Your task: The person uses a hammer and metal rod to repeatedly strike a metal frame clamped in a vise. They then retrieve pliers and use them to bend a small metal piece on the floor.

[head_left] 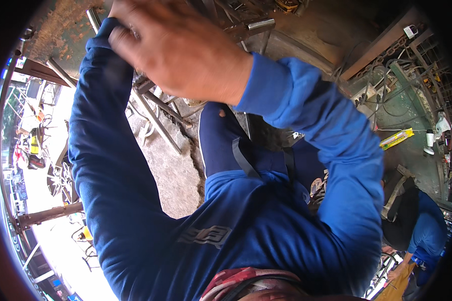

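Note:
My right hand (186, 52) reaches across at the top of the view, its back toward me. Its thumb stands apart from the fingers, close to the cuff of my left sleeve (99, 42). Motion blurs the thumb, and the fingers run toward the upper edge. I see nothing held in this hand. Of my left hand (115, 9) just a sliver shows beyond the cuff; its fingers are hidden or out of view. Beneath my arms are bare metal tubes (155, 120), slanting down to a rough concrete slab (168, 173).
A rust-stained metal surface (60, 30) lies at the upper left. On the right are cables (386, 95), a long yellow packet (397, 139) and a chain (386, 57). Another person in blue (427, 220) bends low at the lower right. A wheel (60, 180) shows at the left.

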Motion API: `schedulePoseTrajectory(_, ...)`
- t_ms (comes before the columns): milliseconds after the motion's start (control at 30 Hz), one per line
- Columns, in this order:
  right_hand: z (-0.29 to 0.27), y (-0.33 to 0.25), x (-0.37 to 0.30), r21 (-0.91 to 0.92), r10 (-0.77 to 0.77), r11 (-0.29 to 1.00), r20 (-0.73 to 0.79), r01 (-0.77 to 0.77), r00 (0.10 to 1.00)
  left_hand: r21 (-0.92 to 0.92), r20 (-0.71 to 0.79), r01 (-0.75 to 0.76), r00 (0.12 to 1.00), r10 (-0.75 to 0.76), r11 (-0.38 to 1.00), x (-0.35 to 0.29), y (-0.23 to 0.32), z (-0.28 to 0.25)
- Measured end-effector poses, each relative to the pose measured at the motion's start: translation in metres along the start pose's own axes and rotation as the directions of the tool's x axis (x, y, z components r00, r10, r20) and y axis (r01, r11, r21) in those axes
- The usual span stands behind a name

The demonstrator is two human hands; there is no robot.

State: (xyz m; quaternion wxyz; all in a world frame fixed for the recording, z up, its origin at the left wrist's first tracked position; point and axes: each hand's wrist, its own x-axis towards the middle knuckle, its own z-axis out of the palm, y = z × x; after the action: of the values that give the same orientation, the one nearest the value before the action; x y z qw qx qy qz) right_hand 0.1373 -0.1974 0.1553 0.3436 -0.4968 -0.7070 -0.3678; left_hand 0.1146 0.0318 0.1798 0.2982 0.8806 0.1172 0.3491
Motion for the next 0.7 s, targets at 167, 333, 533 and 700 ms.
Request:
schedulePoseTrajectory(167,-0.014,0.040,0.022,-0.193,-0.078,0.972,0.283,0.136,0.956,-0.017,-0.028,0.028,0.999,-0.028,0.999,0.001,-0.001,0.001)
schedulePoseTrajectory(333,-0.009,0.114,-0.067,-0.042,0.314,0.949,0.227,-0.313,0.922,0.010,-0.070,0.050,0.996,-0.049,0.999,-0.003,0.004,0.008)
schedulePoseTrajectory(533,0.075,0.054,-0.218,0.296,0.631,0.353,0.625,-0.888,0.459,-0.012,-0.165,-0.005,0.986,0.003,1.000,-0.008,0.004,0.016)
schedulePoseTrajectory(700,0.161,-0.014,-0.263,0.470,0.479,0.044,0.764,-0.881,0.432,-0.050,-0.180,0.008,0.984,-0.016,0.999,-0.007,0.000,0.014)
